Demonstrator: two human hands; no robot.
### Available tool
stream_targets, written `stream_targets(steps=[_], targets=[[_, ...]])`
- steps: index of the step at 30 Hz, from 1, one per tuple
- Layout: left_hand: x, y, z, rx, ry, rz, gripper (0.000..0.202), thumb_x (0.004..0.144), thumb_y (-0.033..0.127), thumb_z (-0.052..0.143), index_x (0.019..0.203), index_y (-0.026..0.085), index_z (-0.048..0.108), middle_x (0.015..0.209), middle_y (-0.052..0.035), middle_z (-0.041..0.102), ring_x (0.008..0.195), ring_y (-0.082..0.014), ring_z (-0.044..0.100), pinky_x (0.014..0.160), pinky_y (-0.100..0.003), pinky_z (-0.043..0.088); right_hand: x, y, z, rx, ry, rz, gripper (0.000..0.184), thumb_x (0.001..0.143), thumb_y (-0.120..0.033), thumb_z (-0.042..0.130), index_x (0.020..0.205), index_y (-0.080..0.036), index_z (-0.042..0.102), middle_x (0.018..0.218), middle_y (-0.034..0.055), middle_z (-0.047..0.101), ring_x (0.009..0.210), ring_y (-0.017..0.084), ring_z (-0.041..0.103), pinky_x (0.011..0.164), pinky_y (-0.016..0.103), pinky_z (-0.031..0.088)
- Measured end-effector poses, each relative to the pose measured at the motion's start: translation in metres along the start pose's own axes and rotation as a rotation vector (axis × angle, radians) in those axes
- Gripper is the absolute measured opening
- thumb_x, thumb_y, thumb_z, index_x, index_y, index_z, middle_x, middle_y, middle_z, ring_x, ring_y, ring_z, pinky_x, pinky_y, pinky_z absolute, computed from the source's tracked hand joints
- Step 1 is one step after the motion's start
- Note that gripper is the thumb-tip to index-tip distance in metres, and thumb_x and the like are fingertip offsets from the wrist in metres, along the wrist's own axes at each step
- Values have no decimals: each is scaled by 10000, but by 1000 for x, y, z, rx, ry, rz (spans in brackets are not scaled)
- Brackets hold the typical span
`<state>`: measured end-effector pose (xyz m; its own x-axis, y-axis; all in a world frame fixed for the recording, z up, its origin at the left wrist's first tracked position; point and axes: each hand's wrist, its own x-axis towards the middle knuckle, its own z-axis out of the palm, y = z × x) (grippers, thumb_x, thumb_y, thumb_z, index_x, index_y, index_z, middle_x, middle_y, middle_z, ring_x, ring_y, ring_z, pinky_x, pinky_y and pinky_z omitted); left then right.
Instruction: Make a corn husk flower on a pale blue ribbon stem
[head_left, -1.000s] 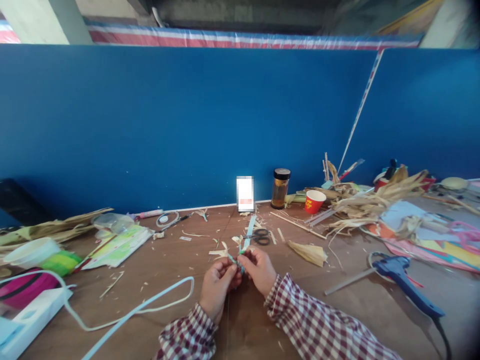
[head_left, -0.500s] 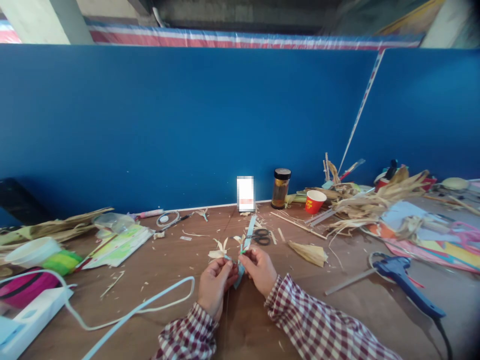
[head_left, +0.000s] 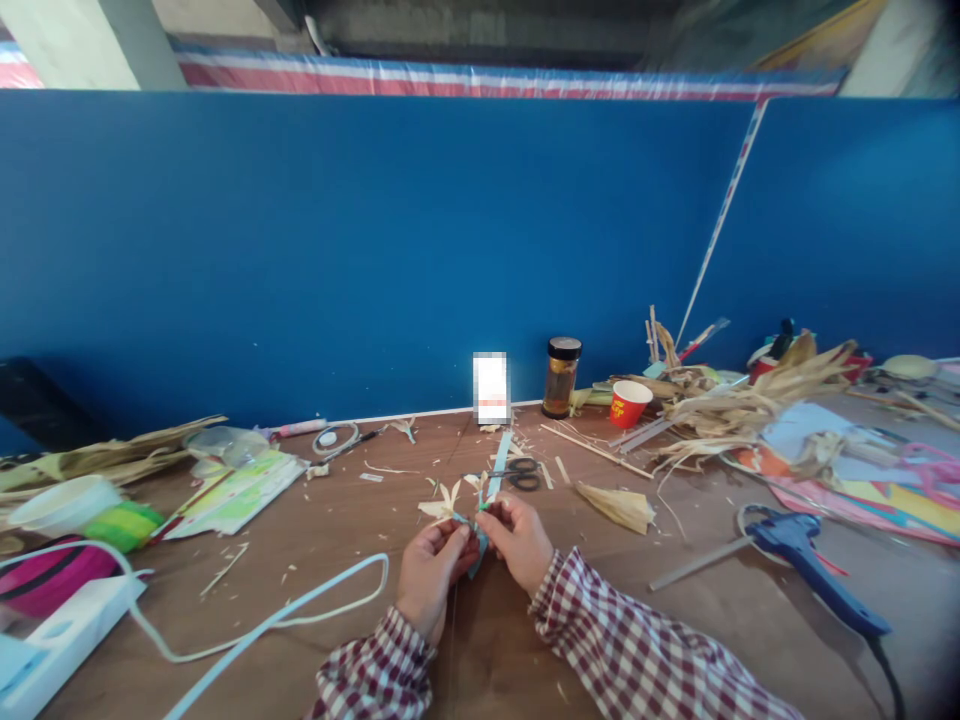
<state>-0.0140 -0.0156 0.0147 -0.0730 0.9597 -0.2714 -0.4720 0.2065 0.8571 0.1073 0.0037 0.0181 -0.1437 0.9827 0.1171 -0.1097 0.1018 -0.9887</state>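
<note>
Brown table point(head_left: 495, 660) — L fingers point(head_left: 455, 543) pinched on pale flower point(head_left: 448, 503), R fingers point(head_left: 495, 527) pinched on 2nd bloom point(head_left: 478, 484); stems point(head_left: 482, 504) partly hidden.

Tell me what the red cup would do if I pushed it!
The red cup might tip: its base is narrower than its rim. It looks like thin paper, so it's probably light unless filled. Knocked over, its round side could let it roll.

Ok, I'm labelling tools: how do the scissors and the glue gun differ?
The scissors have dark handles; the glue gun is blue.
The scissors look smaller than the glue gun.
The scissors lie just beyond the right hand; the glue gun lies farther right.
Both lie unheld.
</note>
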Motion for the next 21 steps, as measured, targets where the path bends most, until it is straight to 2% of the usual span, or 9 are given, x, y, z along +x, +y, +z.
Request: stream_targets(steps=[10, 21], targets=[[-2, 1, 3, -2, 0, 7, 363, 447, 219, 816, 732, 113, 619, 643, -23, 667, 583, -116, 622, 548, -194, 512, 0, 2, 0, 2, 15, 20, 207, 712, -365, 590, 708, -172, 517, 565, -43, 474, 458, 77, 389, 412, 196, 313], [0, -1, 2, -3, -5, 11, 423, 435, 221, 825, 792, 109, 626, 695, -38, 670, 614, -121, 624, 561, -209, 522, 3, 12, -3, -27, 1, 6, 249, 734, -405, 580, 748, -162, 530, 568, -50, 463, 439, 68, 370, 387, 187, 308]])
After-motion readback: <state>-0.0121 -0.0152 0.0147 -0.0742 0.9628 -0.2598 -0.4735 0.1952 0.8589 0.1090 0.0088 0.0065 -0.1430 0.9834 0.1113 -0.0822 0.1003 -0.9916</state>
